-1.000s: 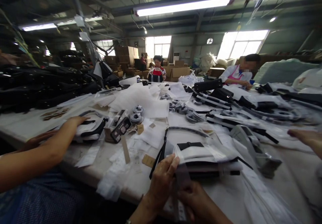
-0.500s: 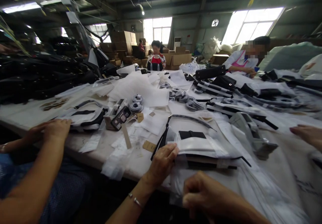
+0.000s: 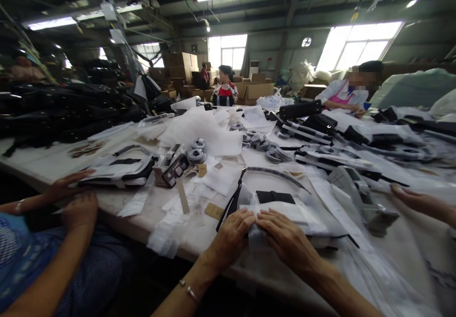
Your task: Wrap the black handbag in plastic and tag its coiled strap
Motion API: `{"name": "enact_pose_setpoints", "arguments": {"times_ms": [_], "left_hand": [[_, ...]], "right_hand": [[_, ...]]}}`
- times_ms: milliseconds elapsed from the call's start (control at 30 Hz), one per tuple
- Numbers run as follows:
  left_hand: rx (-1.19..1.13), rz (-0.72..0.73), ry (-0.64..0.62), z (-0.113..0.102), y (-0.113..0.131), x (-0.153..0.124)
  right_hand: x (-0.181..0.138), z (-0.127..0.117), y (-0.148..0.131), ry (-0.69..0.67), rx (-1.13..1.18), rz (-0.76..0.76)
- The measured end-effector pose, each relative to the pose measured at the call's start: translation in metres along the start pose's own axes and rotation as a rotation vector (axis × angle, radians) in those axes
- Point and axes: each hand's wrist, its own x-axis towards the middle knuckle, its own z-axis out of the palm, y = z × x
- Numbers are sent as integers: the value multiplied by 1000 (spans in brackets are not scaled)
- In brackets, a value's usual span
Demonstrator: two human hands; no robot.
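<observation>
My left hand point(image 3: 233, 234) and right hand point(image 3: 285, 238) meet on the plastic bag point(image 3: 306, 212). The bag lies at the near edge of the table point(image 3: 32, 163), at 12 o'clock from me. My left fingers point(image 3: 245, 217) curl together on its near edge; I cannot tell whether they pinch it. My right fingers point(image 3: 272, 217) lie flat and slightly apart on top. A black strap point(image 3: 233, 200) runs from the bag toward 11 o'clock. At 9 o'clock a co-worker's hands point(image 3: 80, 208) rest by a black-and-white bundle point(image 3: 121, 172).

Bare table strip point(image 3: 33, 165) far left, paper slips point(image 3: 167, 234) along the front edge, small box point(image 3: 170, 167) and cord coils point(image 3: 196, 155) mid-table, wrapped bag point(image 3: 295, 210) near centre, neighbour's hand point(image 3: 80, 209) left, another hand point(image 3: 415, 198) right.
</observation>
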Motion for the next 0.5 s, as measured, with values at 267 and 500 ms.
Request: {"name": "enact_pose_setpoints", "arguments": {"times_ms": [267, 500], "left_hand": [[0, 80, -5, -6, 1, 2], [-101, 63, -3, -8, 2, 3]], "right_hand": [[2, 21, -14, 208, -51, 40], [-26, 3, -40, 131, 25, -77]]}}
